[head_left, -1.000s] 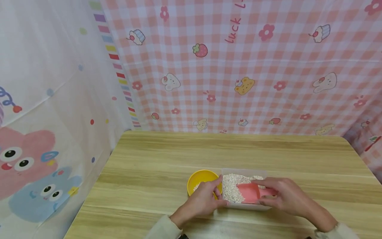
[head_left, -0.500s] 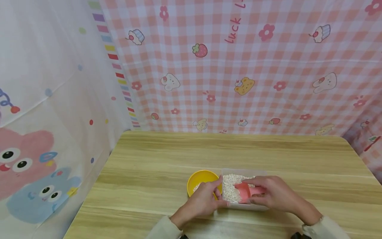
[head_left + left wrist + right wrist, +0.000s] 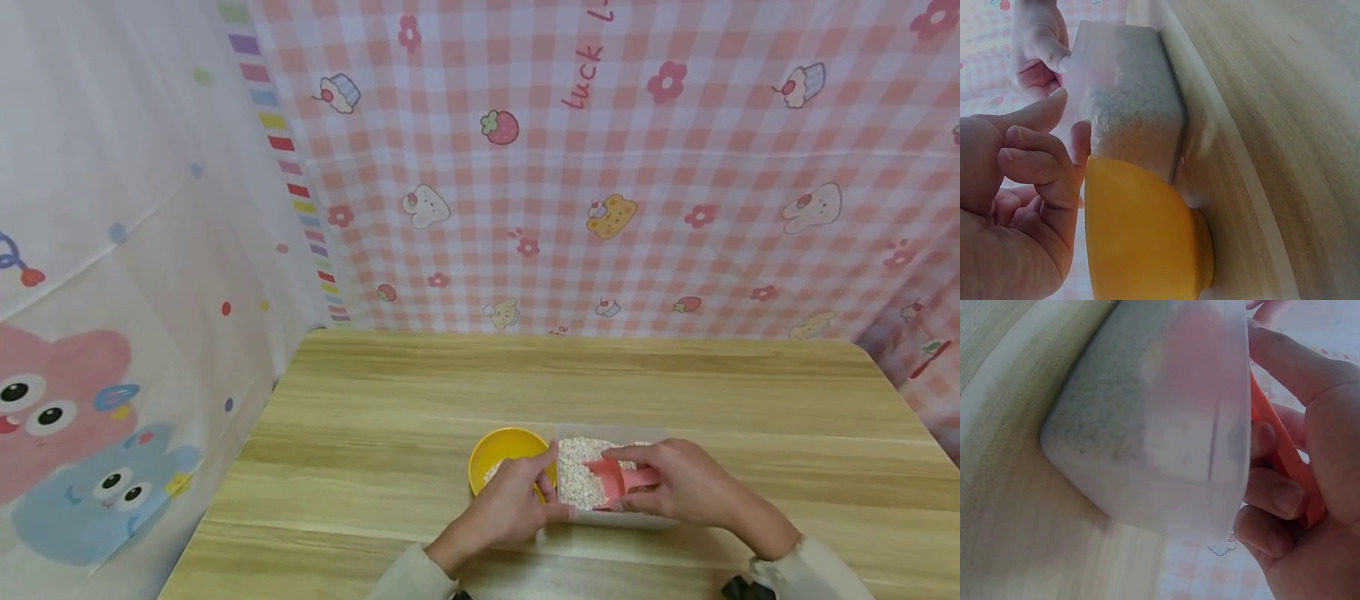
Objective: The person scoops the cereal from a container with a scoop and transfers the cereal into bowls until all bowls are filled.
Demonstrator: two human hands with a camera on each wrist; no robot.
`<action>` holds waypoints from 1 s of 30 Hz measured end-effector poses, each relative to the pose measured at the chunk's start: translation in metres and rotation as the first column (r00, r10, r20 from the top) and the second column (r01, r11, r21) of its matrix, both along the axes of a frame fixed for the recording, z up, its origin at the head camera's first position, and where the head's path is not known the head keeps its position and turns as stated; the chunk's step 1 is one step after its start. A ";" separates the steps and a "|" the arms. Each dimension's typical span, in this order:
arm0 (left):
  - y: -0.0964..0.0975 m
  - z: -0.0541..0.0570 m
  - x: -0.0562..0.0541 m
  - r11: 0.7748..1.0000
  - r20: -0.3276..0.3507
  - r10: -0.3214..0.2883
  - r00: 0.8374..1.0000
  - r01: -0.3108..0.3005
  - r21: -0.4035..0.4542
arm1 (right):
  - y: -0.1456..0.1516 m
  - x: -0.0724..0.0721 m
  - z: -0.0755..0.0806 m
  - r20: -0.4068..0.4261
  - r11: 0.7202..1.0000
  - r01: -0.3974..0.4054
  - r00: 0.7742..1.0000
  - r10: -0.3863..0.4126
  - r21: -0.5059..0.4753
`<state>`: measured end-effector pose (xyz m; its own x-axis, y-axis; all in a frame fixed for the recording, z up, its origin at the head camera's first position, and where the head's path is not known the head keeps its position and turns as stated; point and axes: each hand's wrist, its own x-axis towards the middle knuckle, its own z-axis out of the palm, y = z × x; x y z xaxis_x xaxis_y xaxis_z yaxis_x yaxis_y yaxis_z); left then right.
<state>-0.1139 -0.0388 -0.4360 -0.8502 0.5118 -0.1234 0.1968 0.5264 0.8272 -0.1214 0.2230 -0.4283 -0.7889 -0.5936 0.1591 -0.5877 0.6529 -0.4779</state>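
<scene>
A translucent plastic container of oat flakes sits on the table. My right hand grips the handle of a pinkish-red scoop, whose front edge is sunk in the oats. In the right wrist view, curled fingers wrap the scoop's handle just above the container's rim. With thumb and fingers spread across it, my left hand holds the container's left end. Beneath that hand stands a yellow bowl with some oats in it, partly hidden; the bowl's side is close against the container in the left wrist view.
The wooden table extends behind and to both sides of the container. A pink checked cloth hangs along its back edge, and a white printed cloth hangs at the left.
My right hand has moved left with the scoop, pushing it deeper into the oats; the scoop now looks tilted. The left hand, container and bowl hold their places.
</scene>
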 end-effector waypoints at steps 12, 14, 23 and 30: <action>0.000 0.000 0.000 1.000 -0.018 0.012 1.000 -0.012 0.009 | 0.017 0.007 -0.003 0.162 0.990 0.060 0.986 -0.039 -0.128; 0.000 0.001 0.000 1.000 -0.017 0.014 1.000 -0.014 0.005 | 0.020 0.008 -0.003 0.195 0.984 0.068 0.980 -0.035 -0.166; -0.001 0.002 0.000 1.000 -0.028 0.005 1.000 -0.006 -0.013 | 0.024 0.010 -0.011 0.306 0.940 0.081 0.952 0.026 -0.332; -0.001 0.002 0.001 1.000 -0.027 -0.003 1.000 0.002 -0.027 | 0.029 0.009 -0.017 0.341 0.904 0.084 0.938 0.071 -0.418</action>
